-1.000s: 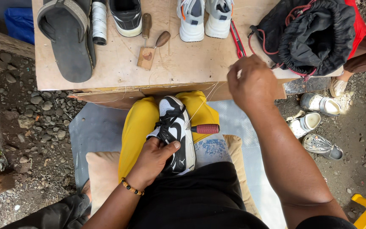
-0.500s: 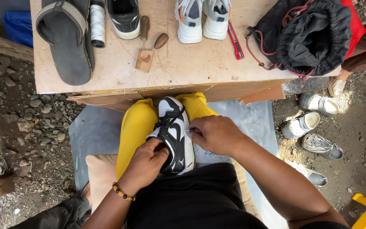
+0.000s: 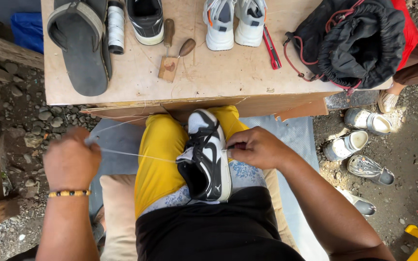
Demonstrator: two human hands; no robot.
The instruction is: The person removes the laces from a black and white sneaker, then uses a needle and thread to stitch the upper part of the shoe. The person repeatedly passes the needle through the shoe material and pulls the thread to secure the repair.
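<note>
Two bare hands work on a black and white sneaker that rests on the person's lap, over yellow trousers. The right hand presses against the right side of the sneaker, fingers bunched and pinching something small at the sole edge; what it grips is too small to tell. The left hand, closed in a fist and wearing a beaded bracelet at the wrist, is held well out to the left of the sneaker. A thin pale thread runs taut from this fist across to the sneaker's left side.

Beyond both hands stands a low wooden table. Past the left hand a dark sandal lies on it, with a spool of white thread just beside it and a black shoe next to that. Nearer the middle are a small wooden block and a wooden-handled awl. Straight ahead of the right hand sits a pair of white sneakers, with a red utility knife just to their right. Farther right, a black drawstring bag sits at the table's corner.

On the gravel to the right of the right hand lie several small pale shoes.
</note>
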